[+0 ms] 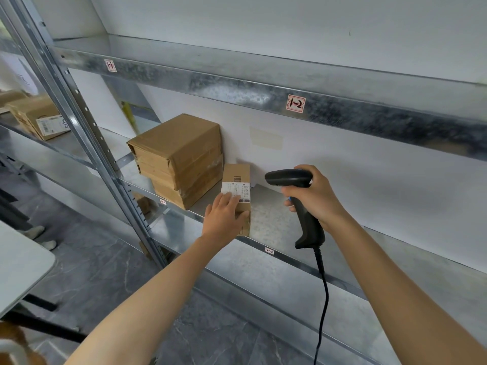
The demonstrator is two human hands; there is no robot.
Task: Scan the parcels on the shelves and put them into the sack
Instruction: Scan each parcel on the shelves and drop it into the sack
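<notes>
A narrow cardboard parcel (237, 177) with a white barcode label lies on the metal shelf (271, 219). My left hand (224, 217) grips its near end, fingers over the label and thumb round the right side. My right hand (316, 193) holds a black corded barcode scanner (288, 177) by its handle, its head level with the parcel and just to its right. A stack of two larger brown boxes (179, 159) stands to the left of the small parcel. No sack is in view.
An upper shelf (237, 88) tagged 1-2 hangs overhead. Another labelled box (39, 119) sits on the neighbouring rack at left, beyond the upright post (87, 133). A grey table corner (21, 264) juts in at lower left. The scanner cable (324, 299) hangs down.
</notes>
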